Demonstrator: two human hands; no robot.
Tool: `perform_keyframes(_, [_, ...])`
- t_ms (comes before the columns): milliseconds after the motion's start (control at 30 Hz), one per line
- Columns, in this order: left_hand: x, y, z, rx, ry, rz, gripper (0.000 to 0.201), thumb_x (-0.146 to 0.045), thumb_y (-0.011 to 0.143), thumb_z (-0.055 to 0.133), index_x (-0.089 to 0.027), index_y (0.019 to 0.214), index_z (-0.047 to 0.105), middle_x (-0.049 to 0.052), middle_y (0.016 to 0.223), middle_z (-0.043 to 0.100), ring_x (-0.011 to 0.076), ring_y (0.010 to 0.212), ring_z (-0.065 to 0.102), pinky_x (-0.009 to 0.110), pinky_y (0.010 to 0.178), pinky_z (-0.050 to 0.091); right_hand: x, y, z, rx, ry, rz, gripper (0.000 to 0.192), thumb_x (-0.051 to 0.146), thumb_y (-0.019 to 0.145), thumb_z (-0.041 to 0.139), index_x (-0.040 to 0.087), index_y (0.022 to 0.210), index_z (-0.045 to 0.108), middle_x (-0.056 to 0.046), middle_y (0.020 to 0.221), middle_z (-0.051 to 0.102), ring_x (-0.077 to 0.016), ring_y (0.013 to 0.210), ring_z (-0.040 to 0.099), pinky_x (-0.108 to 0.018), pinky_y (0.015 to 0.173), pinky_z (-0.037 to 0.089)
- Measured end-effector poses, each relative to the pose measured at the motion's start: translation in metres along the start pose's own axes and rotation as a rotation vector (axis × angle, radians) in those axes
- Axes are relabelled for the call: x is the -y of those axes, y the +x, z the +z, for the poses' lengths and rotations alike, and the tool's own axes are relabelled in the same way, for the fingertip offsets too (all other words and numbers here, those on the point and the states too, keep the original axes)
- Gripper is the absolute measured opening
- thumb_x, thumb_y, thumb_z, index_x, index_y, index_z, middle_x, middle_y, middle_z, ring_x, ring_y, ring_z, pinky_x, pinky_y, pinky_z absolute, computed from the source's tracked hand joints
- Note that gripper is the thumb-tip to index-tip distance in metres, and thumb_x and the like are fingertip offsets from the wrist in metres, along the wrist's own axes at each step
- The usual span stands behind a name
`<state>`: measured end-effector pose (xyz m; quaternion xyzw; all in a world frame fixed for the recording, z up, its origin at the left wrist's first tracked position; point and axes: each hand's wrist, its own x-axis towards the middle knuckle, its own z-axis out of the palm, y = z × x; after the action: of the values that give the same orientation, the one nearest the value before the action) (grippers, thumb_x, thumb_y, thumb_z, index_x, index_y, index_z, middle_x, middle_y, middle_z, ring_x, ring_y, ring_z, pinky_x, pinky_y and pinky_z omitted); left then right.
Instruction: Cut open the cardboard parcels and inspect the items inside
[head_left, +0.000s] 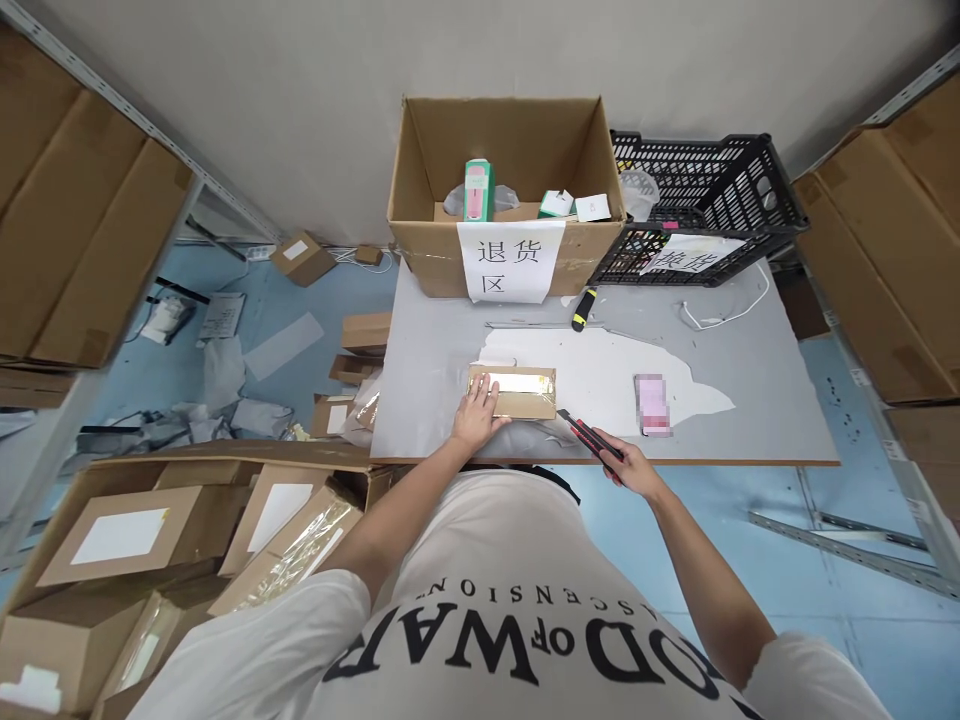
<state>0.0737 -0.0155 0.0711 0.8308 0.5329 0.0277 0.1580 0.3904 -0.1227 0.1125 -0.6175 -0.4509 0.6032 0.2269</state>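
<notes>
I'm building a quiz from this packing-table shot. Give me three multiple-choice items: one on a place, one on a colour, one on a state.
1. Where does the small taped parcel lie?
A. On the table's near edge
B. In the black crate
C. On the floor

2. What colour is the utility knife?
A. Green and white
B. Red and black
C. Blue

3. What is the left hand doing?
A. Hanging free
B. Lifting the big open box
C. Pressing flat on the parcel

Answers: 1 A, it sits on the table; 2 B, red body, black trim; 3 C, palm lies on it, while the right hand grips the knife.

Glossy tape on matt cardboard parcel [513, 391]; smooth grey table [750, 350]
</notes>
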Motion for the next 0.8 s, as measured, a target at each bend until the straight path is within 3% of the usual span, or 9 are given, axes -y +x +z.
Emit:
perform_keyframes(167, [-0.004,-0.003,-0.006,0.017,-0.007,-0.039,0.073,-0.058,0.087,0.037,-0.020,0.147,0.019,0.013,0.153,0.017,0.0309,0.142,0.006,0.062,0.108,0.012,-0.005,-0.006,-0.012,-0.062,-0.014,0.015,0.068,0.049,0.079,0.055,0.021,0.140,0.040,-0.004,0.081,0.064,-0.0074,0.045,0.045,-0.021,0.035,0.038])
perform_keyframes(400, [-0.013,-0.018,-0.007,-0.069,-0.226,0.022,0.059,-0.042,0.090,0.040,-0.023,0.144,0.028,0.010,0.152,0.022,0.0294,0.142,0.009,0.059,0.108,-0.011,-0.007,-0.003,-0.035,-0.189,0.019,-0.060,0.069,0.041,0.077,0.059,0.023,0.140,0.038,-0.007,0.097,0.066,-0.0089,0.049,0.049,-0.023,0.037,0.040])
perform_keyframes(567, [0.004,-0.024,-0.010,-0.201,-0.574,-0.120,0.075,-0.050,0.084,0.050,-0.019,0.146,0.023,0.009,0.154,0.011,0.0281,0.142,0.006,0.050,0.113,-0.002,0.009,0.023,0.000,-0.353,0.184,-0.164,0.073,0.039,0.075,0.062,0.025,0.140,0.034,-0.010,0.112,0.062,-0.0121,0.063,0.057,-0.025,0.045,0.047])
perform_keyframes(667, [0.031,-0.012,-0.017,-0.252,-0.897,-0.260,0.074,-0.053,0.083,0.049,-0.019,0.144,0.028,0.007,0.154,0.018,0.0245,0.141,0.014,0.039,0.115,0.009,0.013,0.038,0.034,-0.431,0.355,-0.207,0.067,0.039,0.074,0.065,0.025,0.134,0.040,-0.009,0.117,0.061,-0.0162,0.084,0.062,-0.028,0.060,0.053])
perform_keyframes(733, [0.049,0.002,-0.023,-0.181,-1.099,-0.356,0.068,-0.057,0.084,0.044,-0.020,0.141,0.036,0.007,0.150,0.029,0.0237,0.139,0.022,0.037,0.115,0.012,0.012,0.047,0.054,-0.444,0.484,-0.202,0.054,0.039,0.073,0.066,0.026,0.122,0.048,-0.007,0.116,0.061,-0.0179,0.099,0.060,-0.029,0.070,0.054])
perform_keyframes(800, [0.062,0.015,-0.030,-0.071,-1.301,-0.437,0.067,-0.062,0.087,0.032,-0.022,0.140,0.037,0.007,0.150,0.029,0.0238,0.139,0.022,0.039,0.113,0.015,0.011,0.055,0.067,-0.438,0.607,-0.173,0.045,0.040,0.071,0.067,0.027,0.112,0.052,-0.005,0.119,0.060,-0.0185,0.109,0.057,-0.029,0.075,0.054])
